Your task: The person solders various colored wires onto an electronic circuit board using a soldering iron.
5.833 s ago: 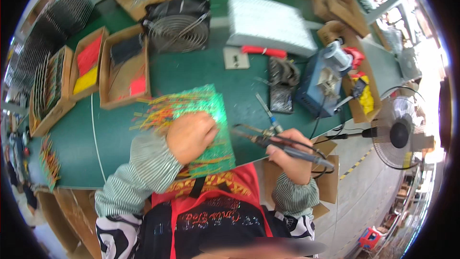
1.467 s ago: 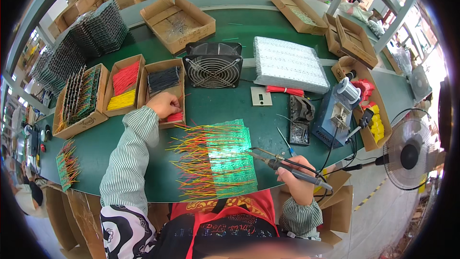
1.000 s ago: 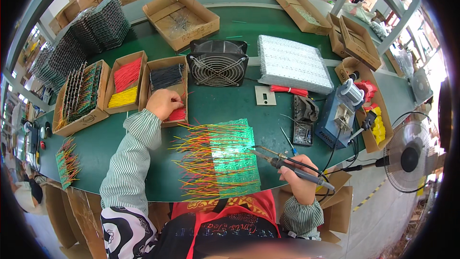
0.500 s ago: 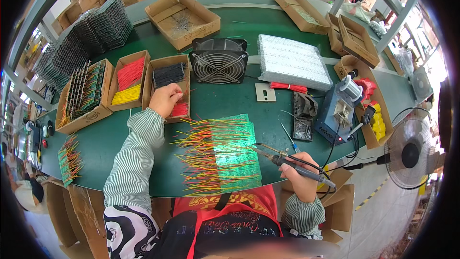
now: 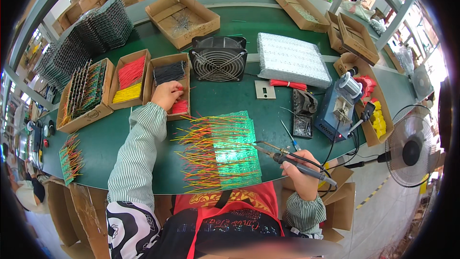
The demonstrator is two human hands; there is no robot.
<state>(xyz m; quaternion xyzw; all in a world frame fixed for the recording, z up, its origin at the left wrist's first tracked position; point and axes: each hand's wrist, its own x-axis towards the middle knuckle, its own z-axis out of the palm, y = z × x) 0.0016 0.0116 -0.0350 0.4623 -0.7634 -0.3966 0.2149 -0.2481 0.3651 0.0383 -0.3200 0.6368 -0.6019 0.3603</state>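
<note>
Worktop: the green worktop [image 5: 223, 97] carries everything; the panel [image 5: 237, 156], a green circuit sheet, lies flat at its near edge, in front of the person.
Board box: the board box [image 5: 93, 117], well to the upper left of the panel, holds boards on edge with wires on them; I judge these to be wired pieces put aside.
Panel: wire ends [image 5: 195, 151] stick out past its left edge from top to bottom. By that spread it looks well along, though whether any spot lacks a wire is too small to tell.
Red-black box: the red-black box [image 5: 176, 117], just to the upper left of the panel, has black wires [image 5: 168, 73] and a smaller bundle of red wires [image 5: 180, 108], so stock is left.
Red-yellow box: the red-yellow box [image 5: 125, 106], farther to the panel's upper left, has plenty of both colours left.
Wired piece: a small wired piece [image 5: 70, 159] lies well left of the panel, bristling with wires; it seems done.
Left hand: the left hand [image 5: 166, 96] is over the red-black box, up and left of the panel, thumb and fingers drawn together; red shows at the fingertips, but I cannot tell whether a wire is gripped.
Right hand: the right hand [image 5: 302, 169], right of the panel, is wrapped round the iron [image 5: 322, 176].
Iron: its tip points at the panel's right edge; contact cannot be told.
Wire ends: red and yellow, crossing one another; joints too small to judge.
</note>
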